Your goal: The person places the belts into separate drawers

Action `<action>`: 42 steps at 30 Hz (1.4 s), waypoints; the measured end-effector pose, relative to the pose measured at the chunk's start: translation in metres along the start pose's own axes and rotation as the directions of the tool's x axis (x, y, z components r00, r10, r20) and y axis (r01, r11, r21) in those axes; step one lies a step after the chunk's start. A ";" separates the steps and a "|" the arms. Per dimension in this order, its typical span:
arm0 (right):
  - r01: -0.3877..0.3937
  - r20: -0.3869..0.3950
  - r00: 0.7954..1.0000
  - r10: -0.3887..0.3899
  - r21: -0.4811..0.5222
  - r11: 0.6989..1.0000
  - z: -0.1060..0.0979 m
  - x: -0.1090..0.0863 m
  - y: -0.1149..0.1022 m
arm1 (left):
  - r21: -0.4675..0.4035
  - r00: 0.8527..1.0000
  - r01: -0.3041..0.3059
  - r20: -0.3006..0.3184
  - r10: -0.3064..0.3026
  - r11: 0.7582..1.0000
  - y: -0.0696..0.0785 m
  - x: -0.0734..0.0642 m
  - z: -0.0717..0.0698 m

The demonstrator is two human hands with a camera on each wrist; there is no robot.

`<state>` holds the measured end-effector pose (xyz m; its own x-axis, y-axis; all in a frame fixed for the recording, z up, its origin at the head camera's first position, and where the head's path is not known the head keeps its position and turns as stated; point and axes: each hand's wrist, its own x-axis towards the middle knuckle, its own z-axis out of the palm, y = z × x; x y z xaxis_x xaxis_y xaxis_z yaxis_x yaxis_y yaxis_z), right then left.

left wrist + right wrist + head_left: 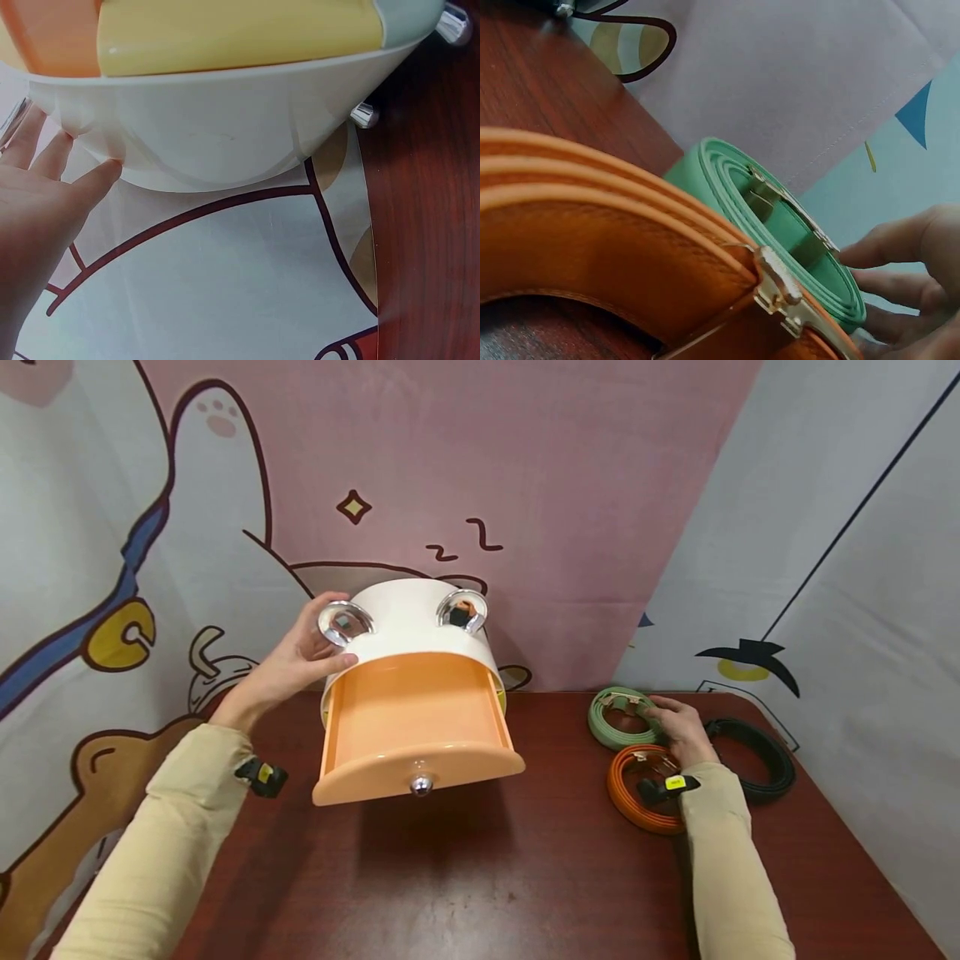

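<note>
A white rounded drawer box [408,614] with two shiny round eyes stands on the table, its orange drawer [416,706] pulled out and bare inside. My left hand [303,647] rests against its upper left side, thumb near the front edge. In the left wrist view, the left fingertips [109,166] press on the white wall. At the right, my right hand [678,727] pinches the edge of a coiled green belt [603,727]. The right wrist view shows fingers [881,244] at the green belt's buckle [817,229]. A coiled orange belt [626,802] lies just in front.
A coiled black belt [776,756] lies right of my right hand. The dark red wooden table [465,893] backs onto a printed cloth wall [570,485]. In the left wrist view, yellow drawer fronts [240,37] and small silver knobs [364,115] show on the box.
</note>
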<state>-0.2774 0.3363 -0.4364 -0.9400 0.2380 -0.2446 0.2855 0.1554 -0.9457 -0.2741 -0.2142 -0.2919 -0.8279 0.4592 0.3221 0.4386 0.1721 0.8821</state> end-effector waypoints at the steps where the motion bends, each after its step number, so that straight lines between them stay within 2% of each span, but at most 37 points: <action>1: -0.004 0.019 1.000 0.005 -0.013 1.000 -0.001 0.000 0.000 | 0.003 1.000 0.001 0.000 -0.001 1.000 0.000 0.000 0.000; 6: -0.031 0.084 0.996 0.037 -0.070 0.997 0.001 0.002 -0.002 | 0.002 1.000 -0.002 -0.004 0.002 1.000 0.000 0.000 0.000; 9: -0.029 0.088 0.995 0.038 -0.094 0.995 0.004 0.005 0.000 | 0.005 1.000 -0.005 -0.008 0.005 1.000 0.000 0.000 0.000; 12: -0.015 0.052 0.998 0.021 -0.113 0.994 0.006 0.006 0.003 | 0.009 1.000 -0.008 -0.005 0.008 1.000 0.000 -0.001 0.000; 16: 0.035 -0.018 0.999 -0.038 -0.155 0.987 0.009 0.005 0.006 | 0.003 1.000 -0.001 0.001 0.001 1.000 0.000 0.000 0.001; 24: 0.140 -0.121 0.978 -0.171 -0.229 0.963 0.015 0.000 0.006 | 0.005 1.000 0.005 -0.005 -0.005 1.000 -0.001 -0.001 -0.001; 33: 0.133 -0.223 0.955 -0.194 -0.261 0.956 0.020 -0.008 -0.007 | -0.026 1.000 0.002 0.007 -0.002 1.000 -0.002 0.002 0.001; 42: 0.166 -0.229 0.950 -0.211 -0.201 0.965 0.027 -0.019 -0.022 | -0.001 1.000 0.008 0.003 -0.008 1.000 -0.003 0.001 -0.001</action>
<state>-0.2706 0.3022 -0.4169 -0.9105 0.4131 0.0166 0.1567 0.3821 -0.9107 -0.2766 -0.2150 -0.2941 -0.8304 0.4607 0.3135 0.4313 0.1752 0.8850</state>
